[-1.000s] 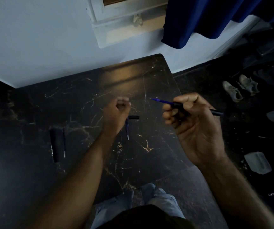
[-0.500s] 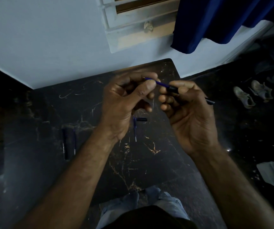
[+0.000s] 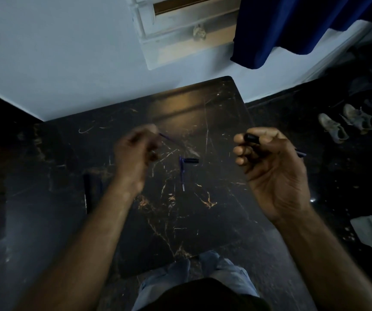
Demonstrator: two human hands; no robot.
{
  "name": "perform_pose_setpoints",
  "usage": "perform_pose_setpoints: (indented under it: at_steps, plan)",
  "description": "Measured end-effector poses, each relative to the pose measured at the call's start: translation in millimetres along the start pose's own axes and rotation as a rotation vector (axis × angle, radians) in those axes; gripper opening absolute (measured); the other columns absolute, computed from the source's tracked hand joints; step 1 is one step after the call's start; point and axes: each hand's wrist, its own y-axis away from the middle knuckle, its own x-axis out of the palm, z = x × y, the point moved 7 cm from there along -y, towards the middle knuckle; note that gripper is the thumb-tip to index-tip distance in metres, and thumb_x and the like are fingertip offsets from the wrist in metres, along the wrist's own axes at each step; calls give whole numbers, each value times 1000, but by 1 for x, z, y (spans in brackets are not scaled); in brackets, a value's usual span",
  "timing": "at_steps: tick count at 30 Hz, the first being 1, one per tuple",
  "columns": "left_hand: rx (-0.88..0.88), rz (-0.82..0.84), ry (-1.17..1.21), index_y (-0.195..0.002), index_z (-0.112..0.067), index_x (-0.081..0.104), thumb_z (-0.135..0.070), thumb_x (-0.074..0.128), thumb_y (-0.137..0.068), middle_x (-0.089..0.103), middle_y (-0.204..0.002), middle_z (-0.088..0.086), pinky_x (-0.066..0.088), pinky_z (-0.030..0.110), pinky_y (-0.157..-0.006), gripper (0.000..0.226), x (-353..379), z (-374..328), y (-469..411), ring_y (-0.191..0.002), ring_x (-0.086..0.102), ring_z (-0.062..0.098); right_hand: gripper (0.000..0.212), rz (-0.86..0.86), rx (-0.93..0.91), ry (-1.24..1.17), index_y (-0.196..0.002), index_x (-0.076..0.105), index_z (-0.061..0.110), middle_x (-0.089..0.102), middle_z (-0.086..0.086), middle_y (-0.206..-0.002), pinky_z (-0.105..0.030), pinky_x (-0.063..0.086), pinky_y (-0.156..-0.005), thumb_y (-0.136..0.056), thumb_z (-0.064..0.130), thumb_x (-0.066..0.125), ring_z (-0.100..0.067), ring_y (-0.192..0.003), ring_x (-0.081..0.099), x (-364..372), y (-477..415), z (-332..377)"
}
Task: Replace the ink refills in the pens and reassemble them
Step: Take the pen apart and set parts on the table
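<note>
Dark marble-patterned tabletop [image 3: 203, 209] fills the middle of a dim room, its far edge against a pale wall, a blue curtain [image 3: 292, 25] hanging beyond its far right corner.

Above the tabletop's centre-left, the left hand [image 3: 135, 151], blurred by motion, is clenched around one end of a thin blue ink refill [image 3: 169, 140]. The refill slants out toward the right and is free of any pen, probably so it can be set aside or swapped.

Above the right edge, the right hand [image 3: 268, 162] grasps a dark pen barrel [image 3: 253, 139]. The barrel's open end pokes out past the fingers toward the left hand, seemingly held steady and aimed to receive a refill; its other end sticks out behind the hand, over the floor. The two hands are well apart.

Near the tabletop's centre lie another blue refill [image 3: 182, 176] and, touching its far end, a short dark pen piece [image 3: 190, 160], apparently parked within easy reach. Toward the left edge lies a dark pen body [image 3: 88, 191] with something thin beside it, too dim to identify.

A pair of shoes [image 3: 344, 124] sits on the floor past the right edge.
</note>
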Motion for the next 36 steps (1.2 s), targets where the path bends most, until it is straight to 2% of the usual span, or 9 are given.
perform_pose_setpoints:
  at_steps: [3, 7, 10, 13, 16, 23, 28, 32, 36]
  plan:
    - [-55, 124, -275, -106, -7, 74, -8, 78, -96, 79, -83, -1, 59, 23, -49, 12, 33, 65, 0, -64, 71, 13, 20, -13, 8, 5, -98, 65, 4, 74, -16, -93, -29, 56, -67, -94, 6, 46, -23, -78, 70, -3, 0, 1]
    - [-59, 95, -596, -105, -14, 71, -17, 82, -94, 80, -97, 8, 61, 28, -49, 16, 59, 131, -6, -70, 75, 15, 18, -14, -26, 24, -99, 64, 2, 74, -17, -93, -30, 57, -67, -94, 6, 46, -24, -77, 71, -4, -2, 7]
    - [-10, 93, -778, -111, -12, 71, -20, 82, -93, 81, -101, 5, 66, 35, -65, 23, 71, 151, -15, -82, 78, 18, 18, -16, -48, 39, -99, 62, 1, 74, -17, -93, -30, 57, -68, -95, 5, 45, -24, -78, 71, -9, -1, 12]
    - [34, 69, -987, -115, -16, 68, -25, 83, -91, 81, -103, 2, 61, 26, -69, 29, 74, 158, -25, -89, 78, 16, 18, -38, -43, 50, -99, 62, 2, 74, -16, -93, -29, 56, -68, -95, 6, 45, -23, -77, 71, -19, 3, 16]
    - [41, 65, -1140, -115, -21, 65, -31, 82, -92, 80, -107, 3, 60, 30, -76, 30, 76, 165, -29, -98, 77, 20, 18, -68, -30, 64, -98, 62, 3, 74, -14, -93, -29, 57, -68, -95, 6, 45, -22, -78, 70, -29, 9, 18]
    - [87, 100, -1172, -108, -23, 63, -34, 84, -91, 79, -100, 1, 62, 30, -73, 30, 80, 175, -29, -93, 77, 18, 20, -81, -22, 65, -98, 64, 4, 74, -15, -94, -29, 57, -70, -95, 7, 45, -22, -79, 70, -37, 13, 22]
    - [91, 100, -1167, -108, -22, 64, -36, 83, -92, 79, -97, 2, 66, 40, -77, 29, 78, 177, -26, -89, 78, 19, 20, -60, -23, 58, -98, 63, 4, 74, -14, -92, -29, 57, -69, -96, 6, 44, -22, -78, 70, -33, 12, 23]
    - [101, 23, -1074, -105, -20, 69, -40, 74, -98, 80, -90, 0, 60, 29, -66, 22, 70, 165, -24, -78, 75, 15, 20, -54, -23, 63, -97, 63, 4, 75, -14, -92, -29, 57, -68, -95, 6, 43, -22, -77, 70, -32, 13, 23]
    - [100, -92, -966, -95, -26, 69, -29, 74, -99, 74, -80, -9, 58, 24, -55, 7, 26, 149, -21, -66, 70, 3, 20, -59, -32, 56, -97, 64, 5, 74, -13, -92, -29, 57, -69, -95, 7, 44, -21, -78, 70, -38, 14, 27]
